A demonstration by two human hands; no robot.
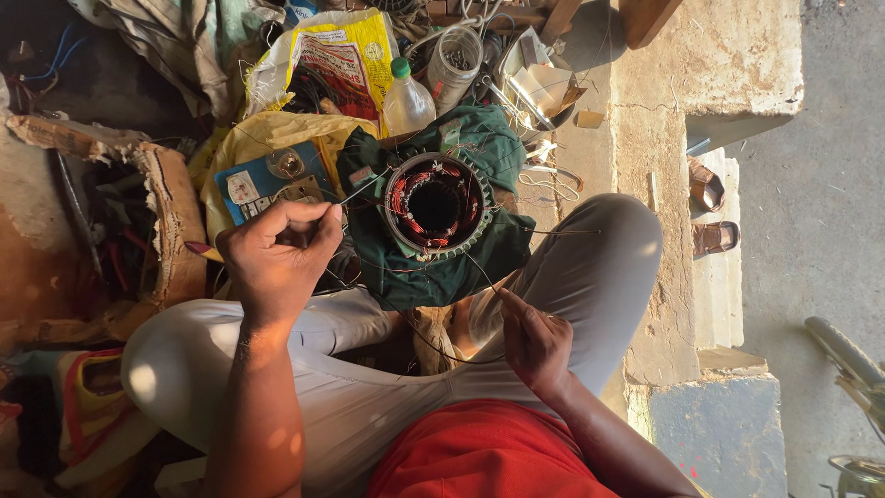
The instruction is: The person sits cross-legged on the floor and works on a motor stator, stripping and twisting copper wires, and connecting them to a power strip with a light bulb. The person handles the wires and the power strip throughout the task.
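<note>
A red shirt (479, 456) and grey-trousered knees sit nearest; the left hand (281, 254) pinches a thin wire (364, 189) taut, the right hand (535, 341) pinches its other end, feeding the motor stator (435, 205) resting on green cloth (433, 272) between the legs.

- Motor stator (435, 205): grey metal ring with a toothed rim, and inside it red and copper-coloured windings around a black hollow.
- Under the stator, a dark green cloth (419, 267).
- Left of the stator, a blue card (263, 189) with white patches lies on yellow plastic (267, 134).
- Above the stator, a clear bottle (407, 100) with a green cap.
- Beside the bottle, a yellow sack (339, 57) printed in red and white.
- Below the stator, pale grey trousers (590, 267) and a red shirt (479, 452).
</note>
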